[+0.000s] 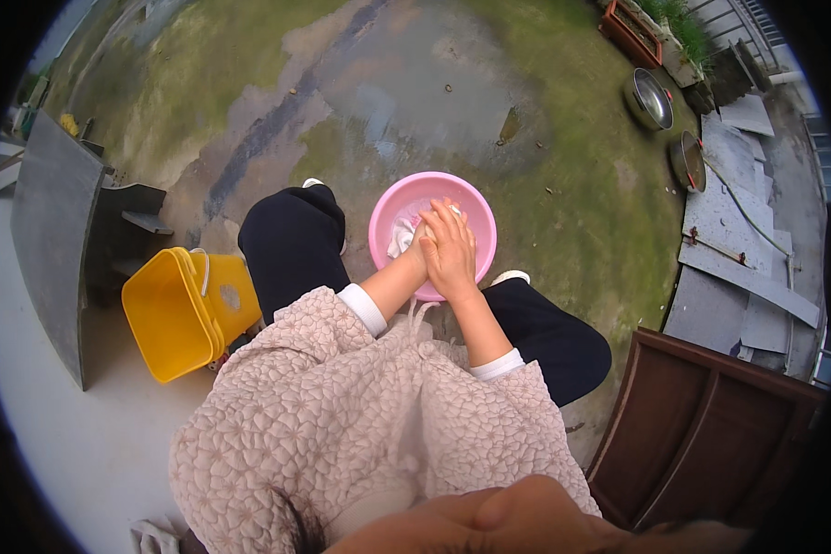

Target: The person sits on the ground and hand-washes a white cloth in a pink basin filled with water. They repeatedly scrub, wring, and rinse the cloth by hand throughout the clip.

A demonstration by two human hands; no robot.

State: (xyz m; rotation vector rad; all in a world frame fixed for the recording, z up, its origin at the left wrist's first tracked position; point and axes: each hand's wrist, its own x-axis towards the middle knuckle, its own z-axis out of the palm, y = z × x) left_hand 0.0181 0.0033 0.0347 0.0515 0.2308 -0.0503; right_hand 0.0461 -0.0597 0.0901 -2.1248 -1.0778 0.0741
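A pink plastic basin (382,208) stands on the ground between my knees. Over it my two hands are pressed together. My right hand (451,248) lies across my left hand (422,244), its fingers stretched forward and covering most of the left. A small white bit (455,210) shows by the fingertips; whether it is cloth or something else is unclear. Beside my left hand, a wet-looking white cloth (400,237) lies bunched in the basin. What sits between my palms is hidden.
A yellow plastic bucket (173,315) lies tipped on its side at my left, near a grey slab (55,242). At right are two metal bowls (652,99) (689,163), grey boards (727,208) and a dark brown wooden panel (699,429). Mossy concrete (415,90), partly wet, stretches ahead.
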